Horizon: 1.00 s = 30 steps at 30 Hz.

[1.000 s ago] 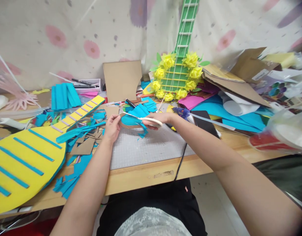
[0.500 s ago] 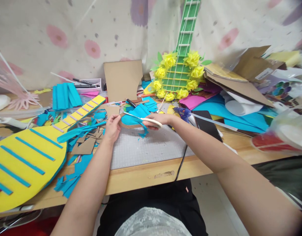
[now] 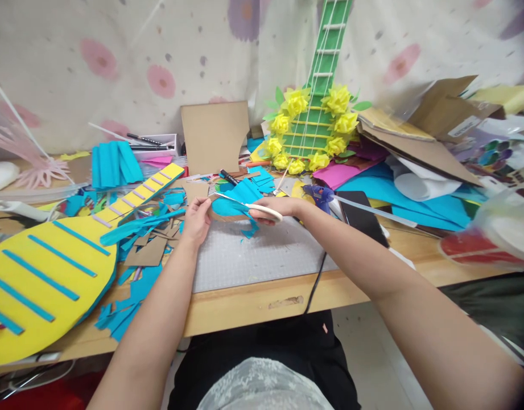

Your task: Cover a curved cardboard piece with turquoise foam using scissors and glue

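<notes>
Two grips show: left hand (image 3: 197, 220) pinching blue-covered cardboard (image 3: 225, 210), right hand (image 3: 283, 205) around scissors (image 3: 267, 211). Trimming seems in hand; the next cut calls for steady holding.

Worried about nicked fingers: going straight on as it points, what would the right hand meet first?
The right hand would probably meet the blue paper by its scissors first, then the left hand; depth is unclear.

Remotely, I receive one view, from a camera worn on the head. It faces forward and down. The wearer's lap (image 3: 296, 340) lies close, low in frame; the left hand (image 3: 196, 221) and right hand (image 3: 272, 208) sit mid-frame, over the workbench (image 3: 244, 307); the floral backdrop (image 3: 202, 34) spans the top, farther off.
</notes>
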Motion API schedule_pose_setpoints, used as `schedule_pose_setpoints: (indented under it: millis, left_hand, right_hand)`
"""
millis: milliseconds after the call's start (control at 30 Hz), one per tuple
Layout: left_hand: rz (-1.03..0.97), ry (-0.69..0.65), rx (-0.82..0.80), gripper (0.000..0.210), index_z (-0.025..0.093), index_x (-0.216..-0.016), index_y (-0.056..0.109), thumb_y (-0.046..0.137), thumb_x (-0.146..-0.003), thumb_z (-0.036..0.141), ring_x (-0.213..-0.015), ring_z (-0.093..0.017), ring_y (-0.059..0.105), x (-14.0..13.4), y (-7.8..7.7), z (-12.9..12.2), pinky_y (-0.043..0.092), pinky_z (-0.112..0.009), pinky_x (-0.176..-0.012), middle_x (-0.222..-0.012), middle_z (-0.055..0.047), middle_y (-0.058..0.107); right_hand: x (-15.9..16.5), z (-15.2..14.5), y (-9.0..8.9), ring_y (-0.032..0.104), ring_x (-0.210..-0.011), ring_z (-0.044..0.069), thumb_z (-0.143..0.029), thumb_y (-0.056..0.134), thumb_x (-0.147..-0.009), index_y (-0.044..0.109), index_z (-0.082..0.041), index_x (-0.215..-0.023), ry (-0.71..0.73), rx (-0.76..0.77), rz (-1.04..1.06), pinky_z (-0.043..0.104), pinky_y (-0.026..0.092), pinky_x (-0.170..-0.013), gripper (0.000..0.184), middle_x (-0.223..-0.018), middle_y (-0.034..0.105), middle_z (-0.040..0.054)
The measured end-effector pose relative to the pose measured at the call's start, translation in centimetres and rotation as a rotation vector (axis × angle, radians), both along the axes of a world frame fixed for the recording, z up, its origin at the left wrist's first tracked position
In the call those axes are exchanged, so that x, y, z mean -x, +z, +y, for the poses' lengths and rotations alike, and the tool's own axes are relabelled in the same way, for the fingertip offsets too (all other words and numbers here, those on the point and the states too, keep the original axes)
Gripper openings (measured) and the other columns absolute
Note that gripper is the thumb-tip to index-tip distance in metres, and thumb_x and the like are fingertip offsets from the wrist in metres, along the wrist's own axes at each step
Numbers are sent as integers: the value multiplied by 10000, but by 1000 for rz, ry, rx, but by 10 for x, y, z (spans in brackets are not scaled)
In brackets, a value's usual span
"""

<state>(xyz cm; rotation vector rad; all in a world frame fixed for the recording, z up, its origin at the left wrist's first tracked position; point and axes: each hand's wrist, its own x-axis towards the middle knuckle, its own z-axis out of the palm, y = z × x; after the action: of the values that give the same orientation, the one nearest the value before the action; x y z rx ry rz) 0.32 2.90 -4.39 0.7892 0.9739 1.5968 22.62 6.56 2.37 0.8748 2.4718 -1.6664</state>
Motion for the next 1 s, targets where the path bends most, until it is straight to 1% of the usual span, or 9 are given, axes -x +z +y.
schedule_pose_setpoints:
  millis: [133, 233, 433, 600, 800, 1000]
  left_hand:
    - [-15, -2, 5, 249, 195, -721, 482, 705, -637, 265, -596, -93, 565, 0, 1, 0, 439, -214, -600, -639, 48, 586]
    - [-41, 1, 10, 249, 194, -710, 485, 712, -626, 251, -580, -86, 560, -1, 3, -1, 439, -207, -581, -636, 48, 592]
    - [-73, -13, 32, 248, 193, -696, 493, 722, -613, 239, -574, -86, 565, -2, 8, -3, 442, -205, -574, -628, 46, 600]
    - [-71, -26, 22, 249, 190, -697, 498, 727, -615, 240, -574, -86, 571, -2, 8, -3, 447, -203, -576, -629, 48, 600]
    - [-48, -16, 6, 275, 181, -690, 506, 751, -585, 251, -561, -85, 562, -1, 3, -1, 435, -198, -555, -613, 48, 589]
    - [-23, -29, -10, 264, 179, -697, 498, 740, -615, 249, -568, -86, 566, -1, 1, 0, 434, -200, -557, -628, 41, 593]
  right_hand:
    - [1, -1, 3, 412, -436, 56, -647, 478, -750, 442, -154, -607, -35, -7, -31, 202, 339, -438, 514, -484, 466, -32]
    - [2, -2, 4, 407, -433, 53, -663, 461, -750, 441, -152, -592, -12, -7, -13, 201, 339, -439, 535, -480, 462, -29]
    - [1, -2, -2, 403, -431, 54, -700, 464, -718, 455, -158, -669, -28, 77, 56, 197, 320, -405, 545, -510, 451, -42]
    - [-1, -3, -5, 407, -444, 55, -698, 445, -733, 448, -159, -664, -18, 124, 86, 195, 316, -402, 543, -530, 444, -40]
    - [-4, 0, -1, 397, -442, 55, -705, 442, -729, 441, -154, -629, 14, 50, 34, 202, 327, -428, 561, -499, 448, -36]
    - [-9, 4, -5, 408, -451, 53, -684, 419, -760, 443, -148, -628, 23, -22, 9, 201, 330, -446, 553, -521, 461, -29]
